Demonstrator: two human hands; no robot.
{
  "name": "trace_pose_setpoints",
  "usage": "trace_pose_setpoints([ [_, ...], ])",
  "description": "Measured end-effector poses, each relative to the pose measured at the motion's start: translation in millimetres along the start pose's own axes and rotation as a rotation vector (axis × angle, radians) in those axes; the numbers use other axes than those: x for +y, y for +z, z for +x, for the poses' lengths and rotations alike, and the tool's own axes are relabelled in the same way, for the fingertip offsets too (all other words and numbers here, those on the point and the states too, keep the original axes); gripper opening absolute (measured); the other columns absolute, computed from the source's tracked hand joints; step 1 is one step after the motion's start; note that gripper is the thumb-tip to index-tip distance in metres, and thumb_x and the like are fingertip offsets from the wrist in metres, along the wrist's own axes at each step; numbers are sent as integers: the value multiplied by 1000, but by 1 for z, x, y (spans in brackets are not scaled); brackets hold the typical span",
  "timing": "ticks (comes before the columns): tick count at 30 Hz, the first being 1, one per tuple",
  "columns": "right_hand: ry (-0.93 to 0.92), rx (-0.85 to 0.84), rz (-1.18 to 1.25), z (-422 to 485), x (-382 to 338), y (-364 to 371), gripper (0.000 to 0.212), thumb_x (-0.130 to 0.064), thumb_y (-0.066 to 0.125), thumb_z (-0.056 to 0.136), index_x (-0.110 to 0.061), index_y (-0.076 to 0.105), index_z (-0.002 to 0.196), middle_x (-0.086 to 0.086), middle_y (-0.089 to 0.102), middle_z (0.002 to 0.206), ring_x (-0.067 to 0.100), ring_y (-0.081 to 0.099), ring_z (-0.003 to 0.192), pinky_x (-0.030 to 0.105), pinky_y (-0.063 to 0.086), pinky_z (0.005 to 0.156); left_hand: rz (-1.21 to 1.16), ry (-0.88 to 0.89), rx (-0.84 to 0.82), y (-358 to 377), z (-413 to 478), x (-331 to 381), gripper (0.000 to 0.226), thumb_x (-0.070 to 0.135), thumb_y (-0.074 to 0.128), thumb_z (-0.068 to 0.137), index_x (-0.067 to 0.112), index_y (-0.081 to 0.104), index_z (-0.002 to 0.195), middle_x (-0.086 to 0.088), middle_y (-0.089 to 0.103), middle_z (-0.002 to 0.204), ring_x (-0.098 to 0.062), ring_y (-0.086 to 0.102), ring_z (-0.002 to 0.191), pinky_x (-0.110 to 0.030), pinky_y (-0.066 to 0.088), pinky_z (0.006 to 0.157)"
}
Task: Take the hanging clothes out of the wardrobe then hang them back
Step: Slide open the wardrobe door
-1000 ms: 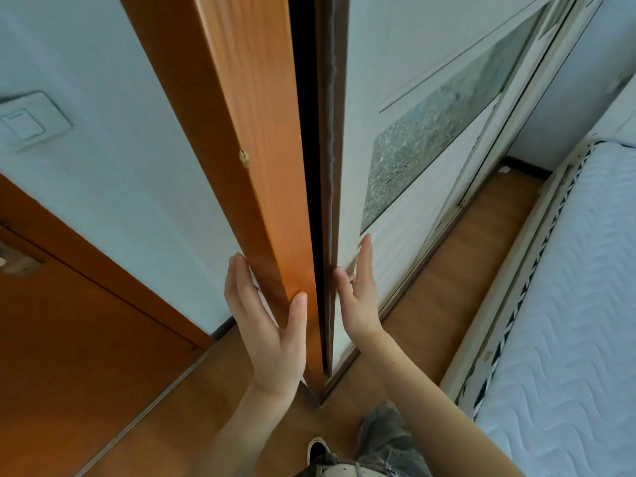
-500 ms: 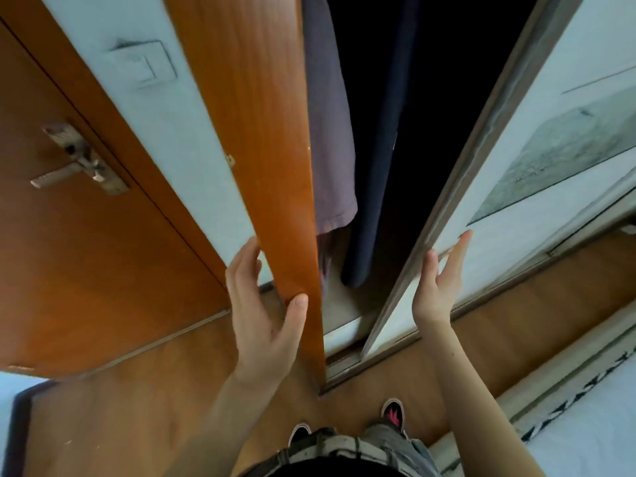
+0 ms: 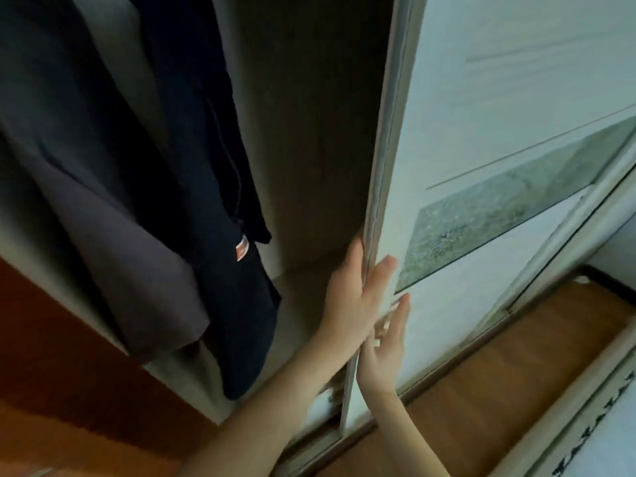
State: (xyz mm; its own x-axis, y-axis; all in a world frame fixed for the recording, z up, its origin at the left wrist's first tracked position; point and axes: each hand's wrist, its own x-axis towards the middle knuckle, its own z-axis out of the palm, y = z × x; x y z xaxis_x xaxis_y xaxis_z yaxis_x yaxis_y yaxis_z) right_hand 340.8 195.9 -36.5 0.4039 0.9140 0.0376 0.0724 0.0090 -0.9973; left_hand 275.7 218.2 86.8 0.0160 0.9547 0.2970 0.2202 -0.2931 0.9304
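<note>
Inside the wardrobe (image 3: pixel 320 139), in the head view, I could see little beyond shadow: the back wall was dark and the rail and hangers were cut off above the top edge. Two garments hung there, a grey shirt (image 3: pixel 113 256) at the left and a dark navy garment (image 3: pixel 220 235) just beside it, with a small orange label (image 3: pixel 243 252) on the navy one; I could not read it. The whole picture was soft with blur.

My left hand (image 3: pixel 351 301) was wrapped around the edge of the sliding door (image 3: pixel 481 108), fingers behind the frame and thumb on the front. My right hand (image 3: pixel 385 352) lay open and flat against the door's white face just below, partly hidden by the left wrist. Neither hand touched the clothes, which hung well apart from them.

The door carried a grey speckled panel (image 3: pixel 488 218). Below ran a wooden floor (image 3: pixel 516 383), and a patterned white edge, cut off, showed at the lower right corner.
</note>
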Motion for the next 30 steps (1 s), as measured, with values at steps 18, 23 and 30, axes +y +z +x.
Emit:
trace_pose_setpoints([
  [18, -188, 106, -139, 180, 33, -124, 79, -79, 39, 81, -54, 2, 147, -15, 9, 163, 11, 13, 150, 51, 27, 117, 138, 116, -97, 165, 126, 1, 34, 42, 69, 80, 11, 69, 94, -3, 66, 95, -14, 70, 82, -39, 59, 77],
  [23, -152, 107, -100, 219, 37, -151, 92, -76, 45, 81, -36, 8, 155, -21, 10, 161, -4, 8, 147, 46, 24, 120, 80, 139, -63, 204, 146, 8, 25, 32, 76, 82, 9, 72, 91, 1, 75, 87, -8, 72, 79, -27, 59, 72],
  [30, -146, 148, -110, 258, 34, -178, 93, -78, 42, 79, -34, 11, 155, -18, 13, 161, 0, 10, 148, 34, 18, 121, 6, 124, -70, 248, 169, 14, 22, 28, 77, 82, 7, 74, 86, 1, 76, 79, -9, 72, 75, -32, 60, 69],
])
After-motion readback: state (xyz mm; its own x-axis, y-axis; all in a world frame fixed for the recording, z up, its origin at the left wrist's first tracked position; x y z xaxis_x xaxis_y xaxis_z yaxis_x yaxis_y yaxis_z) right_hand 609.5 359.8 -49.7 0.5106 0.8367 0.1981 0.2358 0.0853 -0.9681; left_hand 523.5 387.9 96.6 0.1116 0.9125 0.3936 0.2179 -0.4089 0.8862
